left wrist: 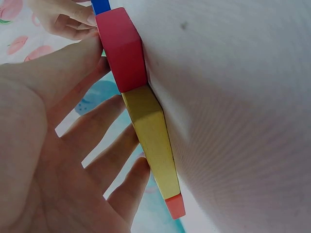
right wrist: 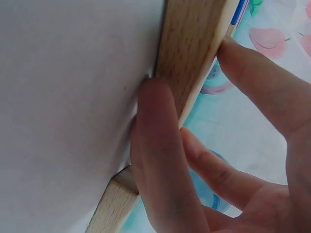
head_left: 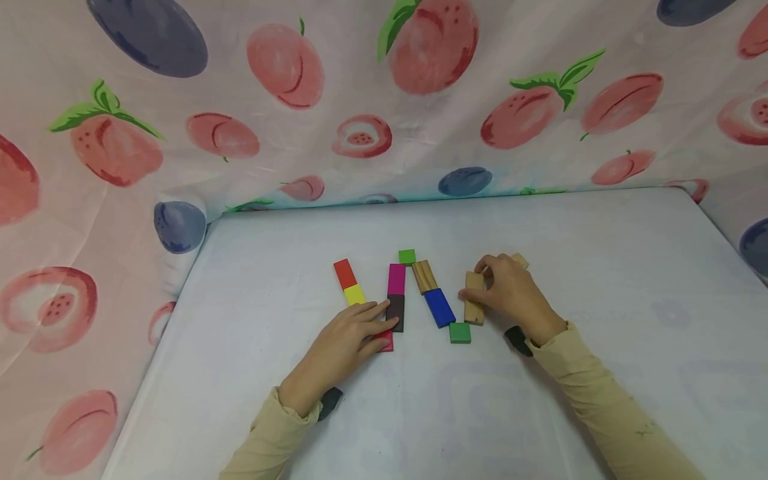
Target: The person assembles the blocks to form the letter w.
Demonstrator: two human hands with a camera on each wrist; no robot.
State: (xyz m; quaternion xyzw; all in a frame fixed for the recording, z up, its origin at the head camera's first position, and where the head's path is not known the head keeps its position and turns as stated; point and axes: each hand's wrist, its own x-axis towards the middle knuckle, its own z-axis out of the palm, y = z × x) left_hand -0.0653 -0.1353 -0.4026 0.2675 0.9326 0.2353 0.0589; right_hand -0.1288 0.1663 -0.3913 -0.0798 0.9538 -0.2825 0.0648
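My left hand [head_left: 342, 343] lies with spread, nearly straight fingers over the left rows of blocks. Its fingertips touch a dark block [head_left: 395, 313] and a crimson block [left wrist: 121, 51]; a yellow block [left wrist: 150, 141] runs beside the fingers in the left wrist view. A red block [head_left: 345, 273] lies beyond the yellow one, and a magenta block [head_left: 397, 279] beyond the dark one. My right hand [head_left: 510, 290] pinches a plain wooden block [head_left: 475, 303] between thumb and fingers. Another wooden block [right wrist: 114, 204] sits beside that hand, mostly hidden in the head view.
Between the hands lie a striped wooden block [head_left: 424, 277], a blue block [head_left: 440, 308] and two green blocks, one at the far end [head_left: 407, 257] and one nearer [head_left: 460, 333]. A white cloth [head_left: 456, 413] covers the table; a fruit-printed curtain [head_left: 432, 133] hangs behind.
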